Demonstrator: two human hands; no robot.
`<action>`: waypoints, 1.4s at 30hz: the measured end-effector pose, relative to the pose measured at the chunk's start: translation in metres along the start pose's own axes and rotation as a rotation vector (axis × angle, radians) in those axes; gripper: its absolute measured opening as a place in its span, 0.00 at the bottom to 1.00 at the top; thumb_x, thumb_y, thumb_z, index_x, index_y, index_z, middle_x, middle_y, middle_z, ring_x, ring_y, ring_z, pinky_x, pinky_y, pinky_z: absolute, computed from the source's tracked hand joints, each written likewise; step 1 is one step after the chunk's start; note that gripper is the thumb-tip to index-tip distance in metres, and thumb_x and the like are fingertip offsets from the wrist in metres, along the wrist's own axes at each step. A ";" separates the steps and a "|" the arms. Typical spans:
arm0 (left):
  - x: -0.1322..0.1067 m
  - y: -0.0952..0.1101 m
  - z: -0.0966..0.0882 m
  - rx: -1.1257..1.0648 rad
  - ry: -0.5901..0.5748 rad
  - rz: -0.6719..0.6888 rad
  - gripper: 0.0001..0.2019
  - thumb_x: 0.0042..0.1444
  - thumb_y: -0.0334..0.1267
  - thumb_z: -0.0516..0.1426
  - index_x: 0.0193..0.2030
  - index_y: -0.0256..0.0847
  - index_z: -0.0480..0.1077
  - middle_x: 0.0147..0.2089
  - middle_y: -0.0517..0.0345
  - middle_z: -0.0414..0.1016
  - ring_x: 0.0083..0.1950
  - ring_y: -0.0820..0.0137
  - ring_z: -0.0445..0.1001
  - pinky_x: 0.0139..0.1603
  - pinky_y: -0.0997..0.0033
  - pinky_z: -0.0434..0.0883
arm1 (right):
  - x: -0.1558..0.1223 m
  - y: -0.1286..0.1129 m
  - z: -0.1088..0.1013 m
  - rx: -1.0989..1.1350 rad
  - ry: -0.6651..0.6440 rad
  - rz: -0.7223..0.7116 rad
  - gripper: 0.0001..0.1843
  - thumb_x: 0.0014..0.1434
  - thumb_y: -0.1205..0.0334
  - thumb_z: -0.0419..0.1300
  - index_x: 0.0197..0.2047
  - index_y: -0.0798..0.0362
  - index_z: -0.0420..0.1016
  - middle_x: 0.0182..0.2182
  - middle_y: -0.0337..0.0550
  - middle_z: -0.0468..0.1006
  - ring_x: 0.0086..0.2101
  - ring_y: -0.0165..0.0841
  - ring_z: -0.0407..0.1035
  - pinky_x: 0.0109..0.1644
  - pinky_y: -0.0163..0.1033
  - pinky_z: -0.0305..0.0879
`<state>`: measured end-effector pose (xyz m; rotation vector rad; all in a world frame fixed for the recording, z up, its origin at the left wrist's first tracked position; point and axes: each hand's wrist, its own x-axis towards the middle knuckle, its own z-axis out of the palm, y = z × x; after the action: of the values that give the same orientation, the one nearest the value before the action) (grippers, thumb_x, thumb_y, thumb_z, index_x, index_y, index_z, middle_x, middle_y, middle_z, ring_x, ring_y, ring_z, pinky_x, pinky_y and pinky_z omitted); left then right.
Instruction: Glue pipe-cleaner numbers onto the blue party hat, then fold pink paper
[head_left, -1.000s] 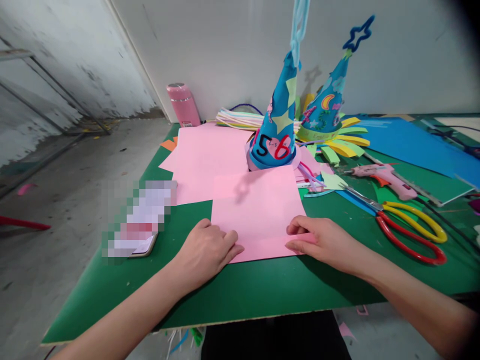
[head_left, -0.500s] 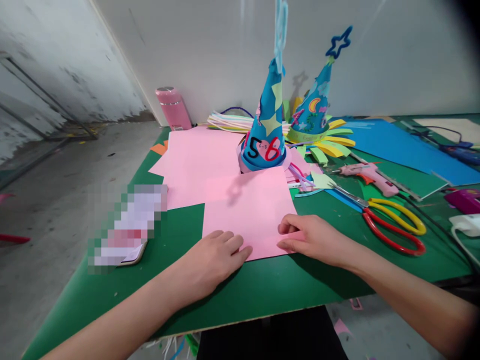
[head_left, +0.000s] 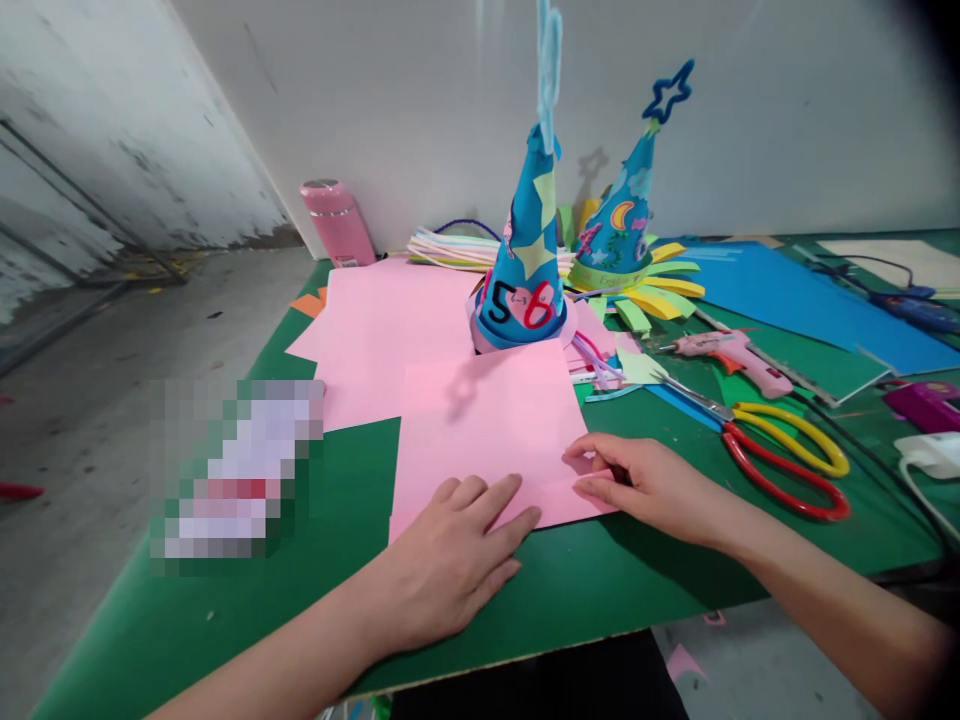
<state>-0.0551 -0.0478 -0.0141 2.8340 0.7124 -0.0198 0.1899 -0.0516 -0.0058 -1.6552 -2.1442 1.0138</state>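
Note:
A pink paper sheet (head_left: 480, 430) lies in front of me, with a narrow strip folded over along its near edge. My left hand (head_left: 457, 555) rests flat across that near edge, fingers spread and pressing on the strip. At the right end of the fold, my right hand (head_left: 637, 485) pinches the paper between thumb and fingers. Just beyond the sheet stands a blue cone hat (head_left: 529, 250) with a black 5, a red 6 and pale stars. Scissors (head_left: 750, 425) with one red and one yellow handle lie right of my right hand.
A larger pink sheet (head_left: 375, 330) spreads at the back left, near a pink bottle (head_left: 337, 222). A second cone hat (head_left: 619, 215), a pink glue gun (head_left: 735, 358) and blue sheets (head_left: 810, 300) are at the back right. A blurred-out phone (head_left: 255, 460) lies left on the green table (head_left: 300, 610).
My left hand has slid right along the paper's near edge, its fingers now more stretched out. My right hand keeps its pinch at the right end. The view has shifted slightly.

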 end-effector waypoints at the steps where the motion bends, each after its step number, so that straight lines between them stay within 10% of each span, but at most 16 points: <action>1: 0.000 0.000 0.000 -0.006 -0.012 -0.006 0.19 0.60 0.40 0.42 0.58 0.43 0.54 0.60 0.46 0.55 0.46 0.59 0.60 0.46 0.54 0.62 | 0.001 0.000 0.000 -0.002 -0.006 0.001 0.14 0.55 0.57 0.53 0.45 0.50 0.67 0.25 0.36 0.71 0.26 0.30 0.65 0.29 0.32 0.57; 42: -0.002 -0.005 0.002 -0.092 -0.123 0.071 0.30 0.57 0.51 0.43 0.64 0.45 0.40 0.67 0.51 0.40 0.66 0.60 0.40 0.62 0.50 0.40 | -0.010 -0.001 0.012 -0.080 0.080 0.069 0.18 0.55 0.55 0.55 0.49 0.46 0.63 0.20 0.32 0.69 0.22 0.29 0.63 0.24 0.31 0.50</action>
<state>-0.0594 -0.0450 -0.0173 2.7402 0.5714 -0.1450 0.1859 -0.0654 -0.0120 -1.7864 -2.1149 0.8758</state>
